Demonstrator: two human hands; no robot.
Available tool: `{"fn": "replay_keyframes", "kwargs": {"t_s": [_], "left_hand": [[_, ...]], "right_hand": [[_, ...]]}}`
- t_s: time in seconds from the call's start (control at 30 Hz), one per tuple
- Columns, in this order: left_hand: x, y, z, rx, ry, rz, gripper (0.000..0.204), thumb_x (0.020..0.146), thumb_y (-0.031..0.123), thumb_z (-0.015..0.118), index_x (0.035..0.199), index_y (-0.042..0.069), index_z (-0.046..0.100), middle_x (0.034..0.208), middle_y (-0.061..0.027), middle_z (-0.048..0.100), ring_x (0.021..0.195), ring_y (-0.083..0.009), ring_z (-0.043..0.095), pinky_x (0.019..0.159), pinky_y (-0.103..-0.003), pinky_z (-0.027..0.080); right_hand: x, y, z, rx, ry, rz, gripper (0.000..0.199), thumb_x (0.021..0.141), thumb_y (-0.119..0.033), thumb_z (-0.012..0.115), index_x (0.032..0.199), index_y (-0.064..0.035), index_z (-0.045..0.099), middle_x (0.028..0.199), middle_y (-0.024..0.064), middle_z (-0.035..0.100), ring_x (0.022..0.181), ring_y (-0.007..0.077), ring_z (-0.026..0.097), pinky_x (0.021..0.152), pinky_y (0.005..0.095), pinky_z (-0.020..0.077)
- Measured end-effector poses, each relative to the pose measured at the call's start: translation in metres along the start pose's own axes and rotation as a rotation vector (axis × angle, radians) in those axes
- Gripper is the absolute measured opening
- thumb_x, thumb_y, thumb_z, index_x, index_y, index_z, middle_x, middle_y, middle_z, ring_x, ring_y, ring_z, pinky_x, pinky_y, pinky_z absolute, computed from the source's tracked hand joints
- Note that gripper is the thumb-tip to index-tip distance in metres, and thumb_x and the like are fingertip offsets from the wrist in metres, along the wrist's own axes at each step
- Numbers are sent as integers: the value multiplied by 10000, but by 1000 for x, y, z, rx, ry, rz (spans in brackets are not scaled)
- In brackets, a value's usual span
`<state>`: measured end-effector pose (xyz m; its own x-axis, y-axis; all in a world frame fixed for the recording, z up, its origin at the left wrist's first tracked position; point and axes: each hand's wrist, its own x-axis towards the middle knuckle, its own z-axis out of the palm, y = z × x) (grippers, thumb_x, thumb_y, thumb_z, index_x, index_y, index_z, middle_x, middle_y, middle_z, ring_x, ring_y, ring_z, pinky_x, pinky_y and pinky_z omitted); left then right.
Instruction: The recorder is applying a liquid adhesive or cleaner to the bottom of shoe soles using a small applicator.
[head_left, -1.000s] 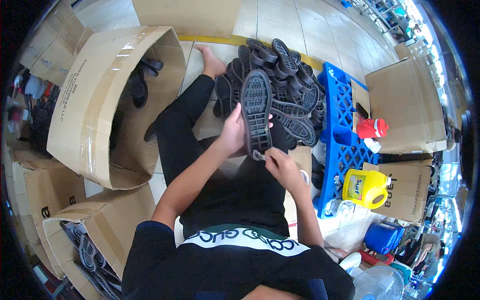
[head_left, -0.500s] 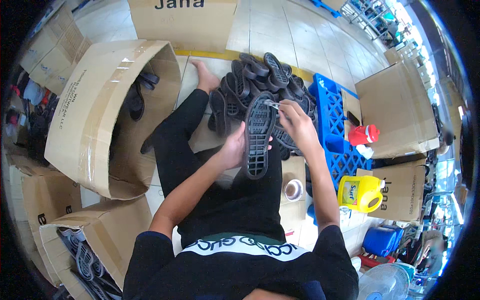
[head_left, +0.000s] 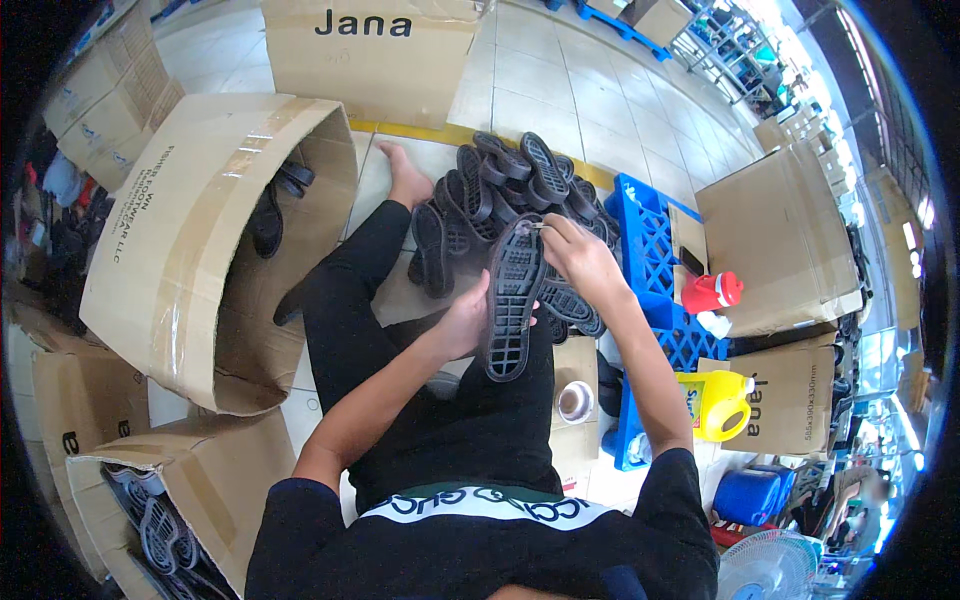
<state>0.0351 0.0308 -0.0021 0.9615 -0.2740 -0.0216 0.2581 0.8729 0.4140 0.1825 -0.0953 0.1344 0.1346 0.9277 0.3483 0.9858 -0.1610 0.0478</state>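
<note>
My left hand (head_left: 463, 322) is closed around the side of a black shoe sole (head_left: 508, 315), held upright above my lap with its gridded face toward me. In my right hand (head_left: 585, 262) a small, thin, pale tool (head_left: 537, 226) is pinched, its tip at the upper rim of the sole; its exact kind is too small to make out. Beyond my hands lies a heap of similar black soles (head_left: 473, 187). By my right thigh, a white cup (head_left: 574, 402) stands on a flat cardboard piece (head_left: 570, 440).
A large open carton (head_left: 170, 250) with soles inside lies at my left, above another carton (head_left: 225, 480) of soles. To the right are a blue plastic pallet (head_left: 645, 225), a red bottle (head_left: 712, 292), a yellow jug (head_left: 722, 408) and a fan (head_left: 770, 570).
The sole and both hands sit slightly lower in view, as the whole view has shifted. My right hand has turned a little, and the tool now shows less from its fingers.
</note>
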Motion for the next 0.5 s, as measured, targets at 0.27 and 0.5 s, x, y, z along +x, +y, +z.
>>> {"fn": "replay_keyframes", "kwargs": {"t_s": [0.27, 0.5], "left_hand": [[-1, -1, -2, 85, 26, 24, 715, 1009, 584, 137, 1435, 71, 395, 1325, -165, 562, 1171, -303, 578, 1036, -430, 430], [-1, -2, -5, 17, 101, 84, 680, 1014, 573, 168, 1397, 73, 427, 1293, -131, 580, 1156, -278, 586, 1033, -427, 429]], "right_hand": [[1, -2, 11, -255, -40, 178, 171, 810, -137, 659, 878, -53, 527, 874, 97, 576, 825, 268, 626, 750, 386, 526], [-28, -38, 42, -72, -153, 562, 166, 873, -162, 623, 871, -46, 504, 782, 163, 618, 672, 362, 652, 574, 443, 546]]}}
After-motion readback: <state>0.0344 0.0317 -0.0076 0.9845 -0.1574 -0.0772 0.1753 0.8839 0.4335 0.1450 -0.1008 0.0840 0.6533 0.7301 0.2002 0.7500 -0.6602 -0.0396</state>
